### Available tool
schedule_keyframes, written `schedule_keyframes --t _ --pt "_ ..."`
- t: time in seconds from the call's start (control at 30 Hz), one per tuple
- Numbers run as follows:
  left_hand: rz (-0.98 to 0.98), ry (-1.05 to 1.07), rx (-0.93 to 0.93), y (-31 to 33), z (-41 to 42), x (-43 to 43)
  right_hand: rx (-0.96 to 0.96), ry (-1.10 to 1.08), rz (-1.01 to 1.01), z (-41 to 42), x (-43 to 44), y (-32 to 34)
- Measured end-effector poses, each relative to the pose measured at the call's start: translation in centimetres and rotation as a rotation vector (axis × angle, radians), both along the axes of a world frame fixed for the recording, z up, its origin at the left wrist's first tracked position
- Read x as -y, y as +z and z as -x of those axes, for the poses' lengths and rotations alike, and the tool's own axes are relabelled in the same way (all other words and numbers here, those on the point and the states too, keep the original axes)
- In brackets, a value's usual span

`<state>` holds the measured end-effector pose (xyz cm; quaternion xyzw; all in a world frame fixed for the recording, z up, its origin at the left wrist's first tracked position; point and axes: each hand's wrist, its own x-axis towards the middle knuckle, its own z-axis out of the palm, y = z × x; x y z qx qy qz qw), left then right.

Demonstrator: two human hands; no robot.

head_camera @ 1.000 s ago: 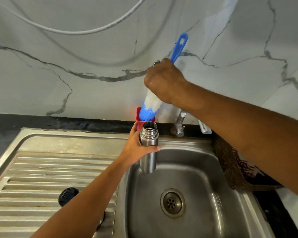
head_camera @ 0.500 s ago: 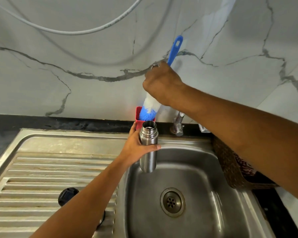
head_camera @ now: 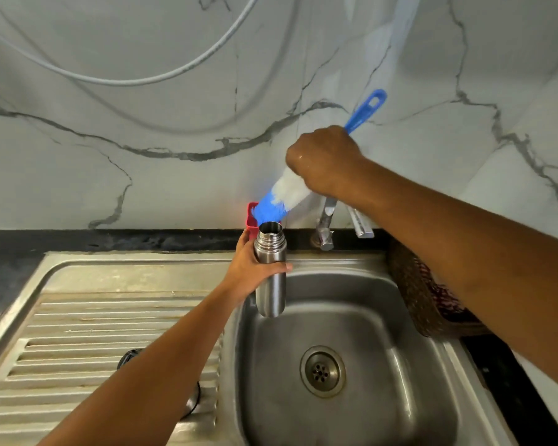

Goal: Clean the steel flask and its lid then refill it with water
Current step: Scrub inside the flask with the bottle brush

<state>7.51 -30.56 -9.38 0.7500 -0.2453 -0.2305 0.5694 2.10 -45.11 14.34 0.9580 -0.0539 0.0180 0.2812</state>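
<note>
My left hand [head_camera: 250,268] grips the open steel flask [head_camera: 270,284] upright over the back left corner of the sink basin [head_camera: 384,317]. My right hand [head_camera: 324,159] holds a bottle brush [head_camera: 284,196] by its blue handle, tilted, with the blue and white bristle tip just above the flask's mouth. A black lid [head_camera: 128,362] lies on the draining board, mostly hidden behind my left forearm. A second round part [head_camera: 192,400] peeks out below the same arm.
A tap [head_camera: 326,226] stands at the back of the sink, behind the brush. A small red holder [head_camera: 251,217] sits against the marble wall. A dark woven basket [head_camera: 426,291] rests on the counter right of the basin. The ribbed draining board [head_camera: 78,333] lies to the left.
The brush has tilted further to the right and its bristle tip has come down closer to the flask's mouth. The flask and my left hand have stayed in place.
</note>
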Motion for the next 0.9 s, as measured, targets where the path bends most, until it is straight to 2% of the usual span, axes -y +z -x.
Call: schedule_keyframes --t 0.17,0.4,0.47,0.57,0.63,0.7,0.9 --pt "-0.057 -0.024 0.005 1.4 0.2 -0.2 0.243 -0.179 -0.395 7.5 3.3 2.4" --pt "-0.110 0.028 0.038 2.8 1.7 -0.8 0.543 -0.325 -0.956 19.4 4.8 -0.2" --pt "-0.108 0.026 0.043 2.8 2.1 -0.9 0.608 -0.342 -1.136 22.2 4.6 -1.2" --pt "-0.104 0.005 0.045 3.8 3.6 -1.3 0.627 -0.373 -1.273 24.8 3.6 -2.1" --pt "-0.101 -0.023 0.074 4.6 4.7 -1.4 0.612 -0.398 -1.283 25.7 2.6 -2.0" --pt "-0.104 -0.041 0.106 5.1 5.7 -1.5 0.575 -0.435 -1.208 26.2 1.8 -1.6" --pt "-0.139 -0.053 0.210 5.2 7.9 -2.6 0.426 -0.519 -0.757 27.5 -2.6 1.2"
